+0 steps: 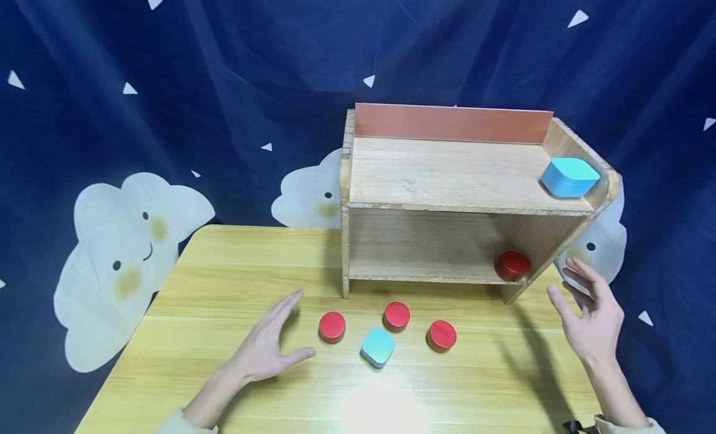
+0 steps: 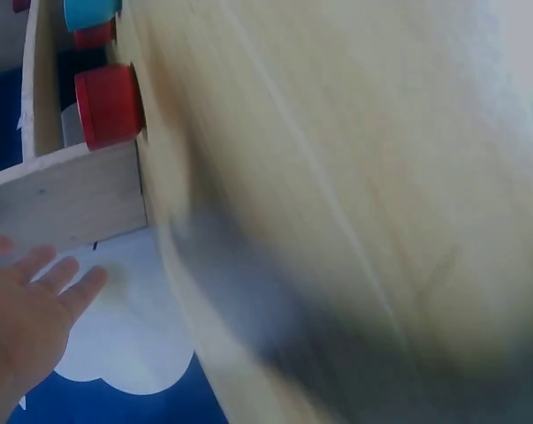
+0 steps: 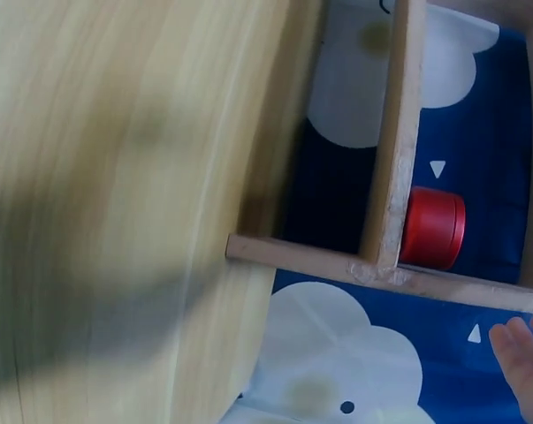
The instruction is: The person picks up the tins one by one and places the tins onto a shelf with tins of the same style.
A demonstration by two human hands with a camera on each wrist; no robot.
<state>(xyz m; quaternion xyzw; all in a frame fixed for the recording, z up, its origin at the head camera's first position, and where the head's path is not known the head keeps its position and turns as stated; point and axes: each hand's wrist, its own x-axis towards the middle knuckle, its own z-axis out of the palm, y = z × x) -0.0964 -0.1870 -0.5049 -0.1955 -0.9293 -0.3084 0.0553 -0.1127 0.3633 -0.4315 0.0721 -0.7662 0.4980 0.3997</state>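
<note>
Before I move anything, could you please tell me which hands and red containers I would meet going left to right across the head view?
Left hand, leftmost tabletop red container, middle tabletop red container, rightmost tabletop red container, red container on the lower shelf, right hand.

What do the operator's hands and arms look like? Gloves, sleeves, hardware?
Left hand and right hand are both bare, no gloves. Pale beige sleeves show at the bottom of the head view: left cuff, right cuff. A small black piece sits beside the right cuff; can't tell what it is.
</note>
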